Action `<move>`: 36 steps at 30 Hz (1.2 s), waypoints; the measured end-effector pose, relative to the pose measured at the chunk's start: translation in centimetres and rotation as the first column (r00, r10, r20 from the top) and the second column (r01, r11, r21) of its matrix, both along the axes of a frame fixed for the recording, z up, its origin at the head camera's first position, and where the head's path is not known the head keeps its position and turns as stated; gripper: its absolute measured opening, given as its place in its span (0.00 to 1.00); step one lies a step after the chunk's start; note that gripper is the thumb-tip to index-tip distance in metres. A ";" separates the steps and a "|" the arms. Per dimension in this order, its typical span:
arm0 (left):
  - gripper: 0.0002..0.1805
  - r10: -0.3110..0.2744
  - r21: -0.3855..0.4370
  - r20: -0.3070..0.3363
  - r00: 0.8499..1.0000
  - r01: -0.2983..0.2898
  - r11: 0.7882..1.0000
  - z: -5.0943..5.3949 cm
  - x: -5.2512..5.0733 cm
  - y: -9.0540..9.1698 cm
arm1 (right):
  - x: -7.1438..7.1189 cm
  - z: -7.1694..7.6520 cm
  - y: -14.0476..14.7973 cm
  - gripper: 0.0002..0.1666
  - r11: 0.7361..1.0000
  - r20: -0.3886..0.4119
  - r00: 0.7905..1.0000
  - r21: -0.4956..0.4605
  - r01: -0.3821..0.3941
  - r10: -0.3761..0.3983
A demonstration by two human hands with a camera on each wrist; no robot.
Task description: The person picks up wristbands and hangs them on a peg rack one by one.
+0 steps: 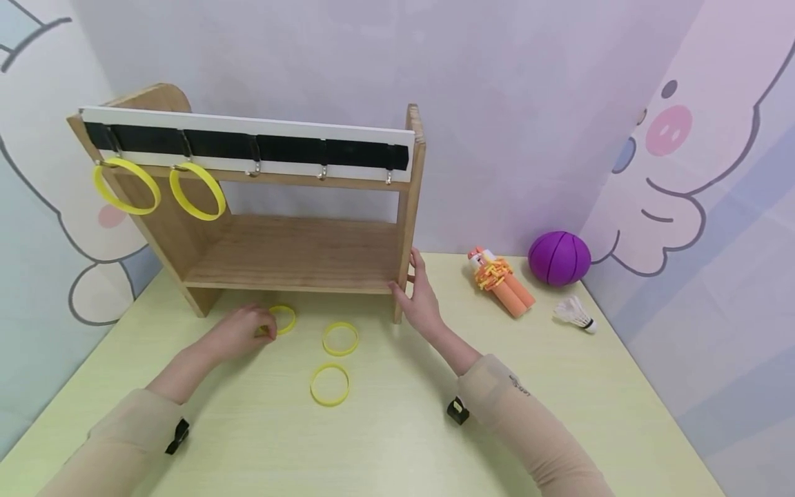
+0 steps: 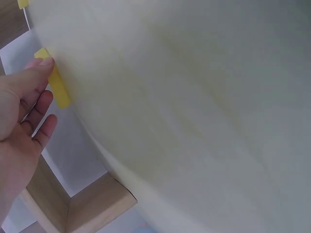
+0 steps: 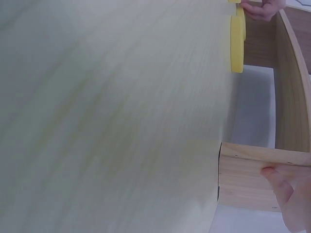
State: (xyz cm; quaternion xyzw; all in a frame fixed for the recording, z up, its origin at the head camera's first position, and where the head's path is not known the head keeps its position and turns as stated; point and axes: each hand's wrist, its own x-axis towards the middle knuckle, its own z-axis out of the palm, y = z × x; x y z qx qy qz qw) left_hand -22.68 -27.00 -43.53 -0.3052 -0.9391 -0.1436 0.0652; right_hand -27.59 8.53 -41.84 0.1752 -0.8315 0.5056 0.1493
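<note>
My left hand [image 1: 239,333] pinches a yellow ring [image 1: 283,319] on the table near the rack's lower front; the left wrist view shows thumb and fingertips on the yellow ring [image 2: 59,85]. My right hand [image 1: 422,300] grips the right side panel of the wooden rack [image 1: 410,228], thumb at the front edge; in the right wrist view the thumb lies on the wood [image 3: 243,179]. Two more rings [image 1: 340,339] [image 1: 330,384] lie flat between the hands. From the two leftmost hooks hang a yellow ring [image 1: 127,186] and another yellow ring [image 1: 197,192].
Three hooks [image 1: 323,169] on the rack's black strip hold nothing. To the right on the table [image 1: 596,414] are an orange toy bundle [image 1: 499,281], a purple ball [image 1: 559,258] and a shuttlecock [image 1: 574,315]. A wall stands behind the rack.
</note>
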 end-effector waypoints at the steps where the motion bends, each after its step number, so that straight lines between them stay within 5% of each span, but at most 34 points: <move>1: 0.12 0.000 0.003 0.010 1.000 0.000 1.000 0.1 0.0 0.1 | 0.0 -0.1 0.0 0.46 1.000 -0.002 1.000 0.000 0.000 0.000; 9: 0.11 -0.014 0.019 0.056 0.998 0.013 1.000 0.4 0.2 0.4 | -0.2 -0.3 -0.1 0.45 1.000 -0.007 1.000 0.010 -0.001 0.001; 19: 0.13 0.050 0.099 0.061 0.997 -0.056 0.994 1.3 0.5 1.0 | 0.0 0.0 -0.2 0.46 1.000 -0.005 1.000 0.014 -0.002 0.002; 36: 0.12 0.049 0.177 -0.074 0.996 -0.035 0.984 3.7 1.1 1.5 | 0.0 0.0 0.0 0.45 1.000 -0.007 1.000 0.004 -0.003 0.003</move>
